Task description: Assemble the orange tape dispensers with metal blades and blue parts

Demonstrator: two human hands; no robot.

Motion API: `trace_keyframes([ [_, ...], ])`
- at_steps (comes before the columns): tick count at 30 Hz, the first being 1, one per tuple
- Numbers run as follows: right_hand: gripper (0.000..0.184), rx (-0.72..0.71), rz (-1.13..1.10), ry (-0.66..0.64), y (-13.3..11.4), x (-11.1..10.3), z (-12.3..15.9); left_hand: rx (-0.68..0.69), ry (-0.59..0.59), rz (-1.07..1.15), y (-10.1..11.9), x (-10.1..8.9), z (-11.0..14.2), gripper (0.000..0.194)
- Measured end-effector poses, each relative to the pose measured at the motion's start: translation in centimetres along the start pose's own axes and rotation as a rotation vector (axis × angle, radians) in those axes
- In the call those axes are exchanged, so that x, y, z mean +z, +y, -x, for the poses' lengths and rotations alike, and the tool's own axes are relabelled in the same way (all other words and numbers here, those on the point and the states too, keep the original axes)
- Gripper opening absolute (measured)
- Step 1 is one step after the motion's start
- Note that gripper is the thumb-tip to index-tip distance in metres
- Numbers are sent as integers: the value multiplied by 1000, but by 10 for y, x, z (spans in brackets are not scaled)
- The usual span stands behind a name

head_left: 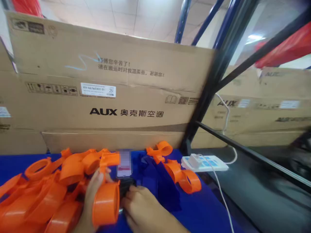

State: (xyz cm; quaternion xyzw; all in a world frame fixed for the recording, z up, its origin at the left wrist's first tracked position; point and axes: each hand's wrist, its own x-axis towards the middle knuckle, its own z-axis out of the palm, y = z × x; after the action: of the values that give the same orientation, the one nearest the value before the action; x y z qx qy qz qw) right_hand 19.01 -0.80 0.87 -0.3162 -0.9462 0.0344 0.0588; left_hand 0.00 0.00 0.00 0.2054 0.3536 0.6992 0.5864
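Observation:
My left hand (pixel 90 195) is closed around an orange plastic piece (pixel 106 205) with a wide ring at its near end and a narrower neck reaching up. Beside it, my right hand (pixel 142 205) has its fingers curled on a small black object (pixel 125 184), whose kind I cannot make out. Just beyond the hands a phone (pixel 124 171) with a lit, partly blurred screen stands tilted. Many similar orange ring pieces (pixel 46 197) are heaped to the left, overlapping my left forearm's side.
More orange pieces (pixel 189 181) lie at the right on the blue table cover (pixel 201 207). A white power strip (pixel 206 163) with a cable sits at the table's edge, beside a dark metal rack post (pixel 206 94). A large cardboard box (pixel 126 81) walls off the back.

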Motion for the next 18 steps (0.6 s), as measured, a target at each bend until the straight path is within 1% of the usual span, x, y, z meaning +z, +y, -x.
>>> trace_keyframes([
  [5,10,17,27,-2,4,20,4,20,6,-77,3,1,8,46],
  [9,8,-8,-17,58,5,26,1,15,-17,-107,3,3,1,43],
  [12,11,-37,3,87,7,28,-1,37,-29,-130,5,10,-1,44],
  [14,15,-43,41,91,9,29,0,59,-32,-147,11,16,10,45],
  [18,17,-21,88,140,13,29,1,114,-41,-179,23,21,56,41],
])
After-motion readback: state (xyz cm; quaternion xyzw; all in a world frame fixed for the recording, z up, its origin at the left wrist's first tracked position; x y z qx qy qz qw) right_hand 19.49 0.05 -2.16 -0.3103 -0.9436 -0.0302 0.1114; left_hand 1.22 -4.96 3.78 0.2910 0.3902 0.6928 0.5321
